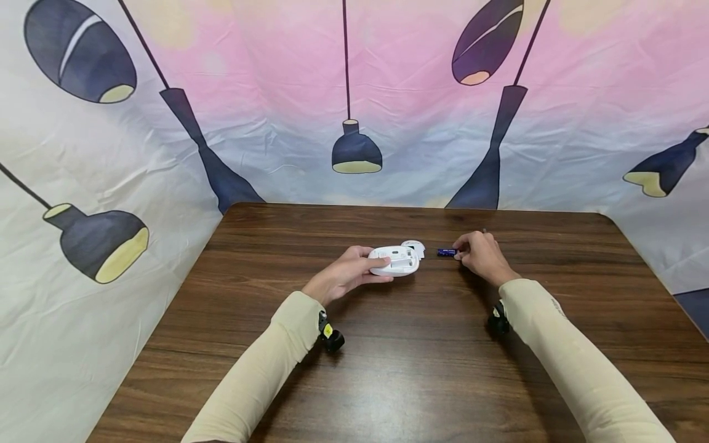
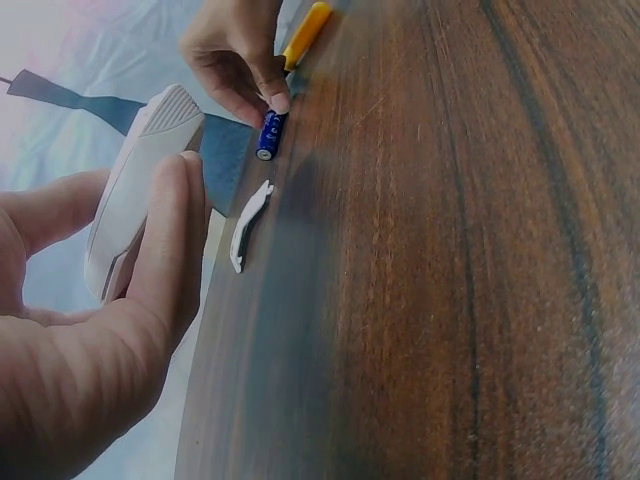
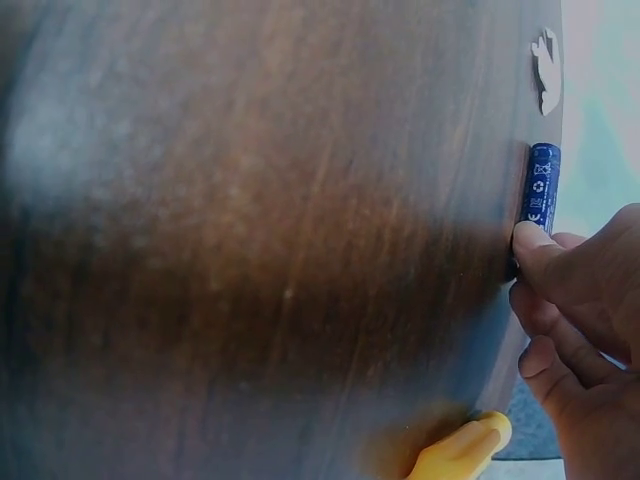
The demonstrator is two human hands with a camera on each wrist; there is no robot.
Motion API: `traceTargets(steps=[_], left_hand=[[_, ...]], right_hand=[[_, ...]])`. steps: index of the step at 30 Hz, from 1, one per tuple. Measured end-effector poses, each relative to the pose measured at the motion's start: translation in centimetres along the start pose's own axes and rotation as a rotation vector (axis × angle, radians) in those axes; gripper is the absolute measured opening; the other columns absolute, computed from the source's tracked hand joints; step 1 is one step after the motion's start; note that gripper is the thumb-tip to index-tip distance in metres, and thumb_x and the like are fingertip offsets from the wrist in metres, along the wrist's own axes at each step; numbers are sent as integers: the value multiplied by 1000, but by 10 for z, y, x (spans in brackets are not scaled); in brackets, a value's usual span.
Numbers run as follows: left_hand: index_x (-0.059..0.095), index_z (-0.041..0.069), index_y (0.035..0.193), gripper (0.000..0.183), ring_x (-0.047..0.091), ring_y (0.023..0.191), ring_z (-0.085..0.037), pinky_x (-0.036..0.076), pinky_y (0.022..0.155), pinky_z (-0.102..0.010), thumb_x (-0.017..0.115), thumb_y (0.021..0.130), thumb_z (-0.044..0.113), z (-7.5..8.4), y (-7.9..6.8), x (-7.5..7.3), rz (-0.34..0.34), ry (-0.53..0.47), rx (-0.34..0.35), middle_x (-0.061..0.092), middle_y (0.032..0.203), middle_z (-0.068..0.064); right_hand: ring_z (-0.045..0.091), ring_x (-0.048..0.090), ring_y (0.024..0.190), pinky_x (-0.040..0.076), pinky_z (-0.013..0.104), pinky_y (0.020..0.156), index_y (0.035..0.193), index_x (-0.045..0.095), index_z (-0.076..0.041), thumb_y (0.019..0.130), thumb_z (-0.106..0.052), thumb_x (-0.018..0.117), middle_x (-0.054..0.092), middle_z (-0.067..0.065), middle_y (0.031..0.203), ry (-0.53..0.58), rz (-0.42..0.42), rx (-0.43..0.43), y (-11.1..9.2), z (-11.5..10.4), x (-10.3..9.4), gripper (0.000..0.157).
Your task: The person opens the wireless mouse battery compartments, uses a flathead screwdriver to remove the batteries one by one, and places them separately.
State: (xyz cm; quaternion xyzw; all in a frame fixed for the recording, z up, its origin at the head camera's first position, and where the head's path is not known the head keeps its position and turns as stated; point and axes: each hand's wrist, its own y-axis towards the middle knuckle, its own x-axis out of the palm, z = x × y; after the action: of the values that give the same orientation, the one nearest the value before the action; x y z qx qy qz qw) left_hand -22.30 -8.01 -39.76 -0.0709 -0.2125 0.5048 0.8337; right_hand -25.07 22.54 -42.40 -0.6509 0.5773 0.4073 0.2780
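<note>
My left hand grips a white computer mouse, held above the table with its underside up and its battery bay uncovered. In the left wrist view the mouse is seen edge-on between thumb and fingers. A white battery cover lies on the table just beyond the mouse. To the right, my right hand pinches one end of a dark blue battery at the tabletop. The right wrist view shows thumb and fingertip on this battery, its far end pointing toward the cover.
A yellow-handled tool lies on the table close to my right hand; its kind is unclear. The brown wooden table ends at a printed cloth backdrop. Each wrist wears a small black camera.
</note>
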Motion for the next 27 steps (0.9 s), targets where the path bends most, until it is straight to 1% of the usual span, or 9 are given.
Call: traceTargets(steps=[4,7,10,13,17,20,23,27], left_hand=[[44,-14,140,42,65,107,-29,58,96,-38,58,102,-1,1,-1,1,-4,5,-3,56,126,-26],[45,-12,139,42,67,104,-28,58,96,-38,58,102,1,1,-1,1,14,25,-8,57,125,-26],[48,-13,135,40,67,97,-23,59,95,-39,61,101,2,0,0,2,46,98,-2,59,121,-23],[49,-15,132,40,66,91,-20,59,94,-40,63,99,2,-1,2,2,74,174,10,60,119,-22],[49,-14,133,42,66,89,-18,61,90,-37,66,97,1,-4,4,2,99,227,15,59,121,-23],[50,-13,133,43,66,86,-18,62,84,-33,67,97,2,-7,5,2,118,265,13,60,122,-23],[51,-14,133,44,66,84,-18,63,80,-32,68,96,2,-10,5,2,131,295,7,60,121,-24],[51,-16,131,44,67,81,-18,64,79,-32,69,95,1,-13,5,2,151,334,8,61,118,-25]], right_hand=[[32,70,87,59,52,79,106,75,5,89,4,70,74,21,99,-1,-4,-5,0,1,-1,18],[33,71,89,59,52,80,108,74,5,89,2,72,74,22,100,-1,-23,0,0,0,-3,20],[34,71,91,60,52,79,112,73,5,89,1,74,73,23,104,8,-52,7,-1,-2,-8,24],[34,71,94,60,51,80,117,70,6,89,3,72,71,24,110,24,-78,11,-3,-6,-14,28],[36,71,97,60,52,81,123,67,7,89,5,70,69,25,118,31,-83,-1,-7,-9,-21,34],[38,69,99,60,53,79,123,67,7,89,2,73,68,26,120,26,-76,-20,-11,-11,-26,35],[36,68,93,58,51,75,123,68,6,89,-3,76,70,24,111,26,-79,-27,-14,-13,-30,36],[28,63,84,55,45,71,121,70,4,89,-6,78,71,16,97,37,-93,-42,-17,-18,-32,35]])
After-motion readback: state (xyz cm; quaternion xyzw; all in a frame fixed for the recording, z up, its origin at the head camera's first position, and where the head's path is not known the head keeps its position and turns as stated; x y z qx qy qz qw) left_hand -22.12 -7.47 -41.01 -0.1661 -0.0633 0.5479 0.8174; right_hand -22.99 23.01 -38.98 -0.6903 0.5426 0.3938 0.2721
